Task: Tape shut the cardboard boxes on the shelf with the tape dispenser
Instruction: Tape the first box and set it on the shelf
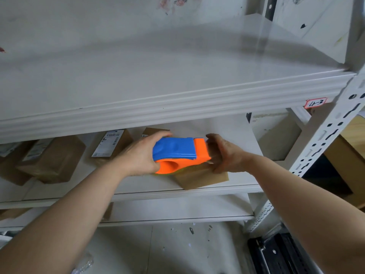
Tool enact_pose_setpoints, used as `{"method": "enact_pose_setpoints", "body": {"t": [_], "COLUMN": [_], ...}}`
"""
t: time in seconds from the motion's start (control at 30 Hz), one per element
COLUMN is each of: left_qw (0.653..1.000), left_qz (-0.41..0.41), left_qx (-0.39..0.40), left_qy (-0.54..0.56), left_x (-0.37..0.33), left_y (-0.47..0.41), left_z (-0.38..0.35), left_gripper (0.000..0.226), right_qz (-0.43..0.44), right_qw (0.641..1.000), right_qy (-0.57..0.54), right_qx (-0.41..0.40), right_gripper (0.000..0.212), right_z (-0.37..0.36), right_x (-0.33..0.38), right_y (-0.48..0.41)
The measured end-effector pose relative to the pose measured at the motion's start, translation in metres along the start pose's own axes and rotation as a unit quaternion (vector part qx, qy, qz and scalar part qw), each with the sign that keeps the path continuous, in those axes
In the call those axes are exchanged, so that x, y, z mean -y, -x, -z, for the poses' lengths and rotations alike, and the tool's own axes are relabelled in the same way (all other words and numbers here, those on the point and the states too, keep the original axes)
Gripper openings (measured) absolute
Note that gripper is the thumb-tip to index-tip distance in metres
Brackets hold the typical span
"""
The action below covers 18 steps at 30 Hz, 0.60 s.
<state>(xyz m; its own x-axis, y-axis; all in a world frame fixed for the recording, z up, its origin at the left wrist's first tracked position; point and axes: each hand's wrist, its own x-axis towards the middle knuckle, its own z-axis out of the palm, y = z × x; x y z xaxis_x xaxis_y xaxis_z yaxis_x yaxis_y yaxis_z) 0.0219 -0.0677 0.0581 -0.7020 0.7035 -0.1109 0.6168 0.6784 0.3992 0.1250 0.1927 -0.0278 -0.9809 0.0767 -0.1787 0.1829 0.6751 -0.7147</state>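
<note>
My left hand [138,155] grips the blue and orange tape dispenser [179,155], which lies on top of a small cardboard box [199,178] near the front edge of the middle shelf [227,189]. My right hand [225,155] grips the right end of that box, thumb at its front corner, right beside the dispenser's orange nose. Clear tape shows between the nose and my right hand. Much of the box's top is hidden under the dispenser.
Further brown boxes [53,161] with white labels [108,143] stand on the same shelf to the left. A wide white shelf [177,95] hangs just above. A perforated upright post [324,147] stands at the right, with more boxes [276,135] behind it.
</note>
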Motion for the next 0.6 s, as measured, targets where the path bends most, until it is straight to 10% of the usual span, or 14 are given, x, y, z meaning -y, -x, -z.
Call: {"method": "enact_pose_setpoints", "body": {"t": [0.6], "left_qw": [0.996], "left_qz": [0.040], "left_qx": [-0.012], "left_qy": [0.080], "left_x": [0.065], "left_y": [0.029], "left_z": [-0.003], "left_gripper": [0.078], "right_qz": [-0.045], "right_qw": [0.999], "right_qy": [0.024], "right_qx": [0.019], "right_gripper": [0.112], "right_z": [0.004], "right_x": [-0.009], "right_y": [0.004]}}
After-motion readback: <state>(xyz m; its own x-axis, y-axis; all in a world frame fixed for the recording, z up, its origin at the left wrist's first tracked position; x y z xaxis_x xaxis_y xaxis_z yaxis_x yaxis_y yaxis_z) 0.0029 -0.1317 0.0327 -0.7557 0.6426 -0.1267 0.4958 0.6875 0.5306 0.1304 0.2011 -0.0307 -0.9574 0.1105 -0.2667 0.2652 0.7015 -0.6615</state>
